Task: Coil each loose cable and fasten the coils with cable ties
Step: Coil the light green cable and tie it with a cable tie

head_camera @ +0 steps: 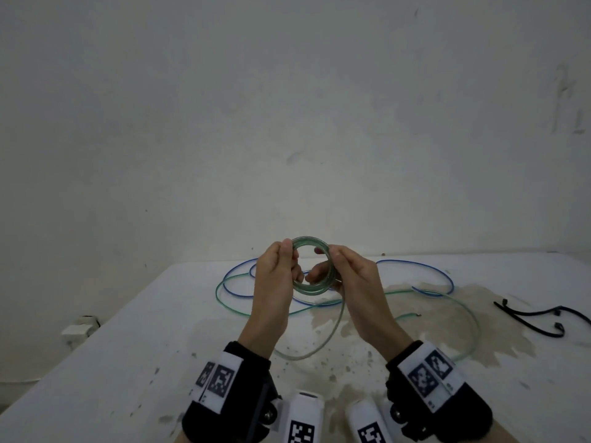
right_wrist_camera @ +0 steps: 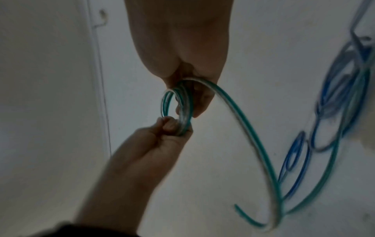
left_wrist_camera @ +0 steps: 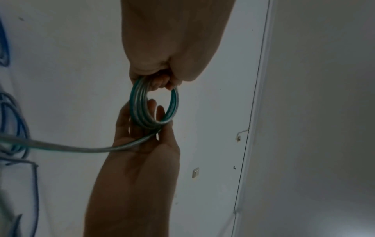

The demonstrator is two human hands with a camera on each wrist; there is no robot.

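Blue cable (head_camera: 415,276), black ties (head_camera: 540,318) on table (head_camera: 128,346); socket (head_camera: 78,327), probably.

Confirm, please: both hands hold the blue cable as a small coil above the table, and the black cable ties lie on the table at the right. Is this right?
One thing is wrong: the coil is of the green cable, not the blue. The head view shows the left hand and right hand holding it above the table, while the blue cable lies loose there. The black cable ties do lie at the right.
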